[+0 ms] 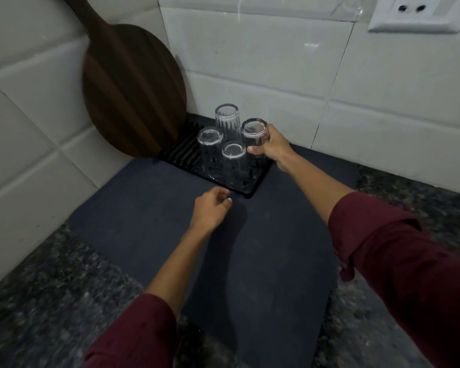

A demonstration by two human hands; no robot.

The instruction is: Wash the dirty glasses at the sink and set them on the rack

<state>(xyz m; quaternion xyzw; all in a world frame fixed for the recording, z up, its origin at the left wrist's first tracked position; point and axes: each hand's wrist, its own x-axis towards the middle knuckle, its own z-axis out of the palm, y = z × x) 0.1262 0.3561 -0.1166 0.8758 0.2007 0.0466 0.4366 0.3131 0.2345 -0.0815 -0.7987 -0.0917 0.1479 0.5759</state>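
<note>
White wall tiles (263, 75) meet in a corner above a speckled stone table (37, 301), where a dark mat (149, 221) lies under a black ribbed rack (181, 152). A round wooden board (128, 88) leans upright against the tiles just behind the rack, and a white socket (414, 14) sits high on the right wall. 3 clear glasses stand mouth-down on the rack, their long axes vertical and their bases up: a rear glass (226, 120), a left glass (209, 147) and a front glass (234, 163), grouped close together. The right hand (271, 147) curls its fingers and thumb around a 4th glass (255, 134), also inverted and upright, at the right rear of the group; whether its rim touches the rack cannot be told. The left hand (210, 211) hovers over the mat near the rack's front edge, fingers loosely curled, holding nothing. Both arms wear rolled maroon sleeves (398, 251).
</note>
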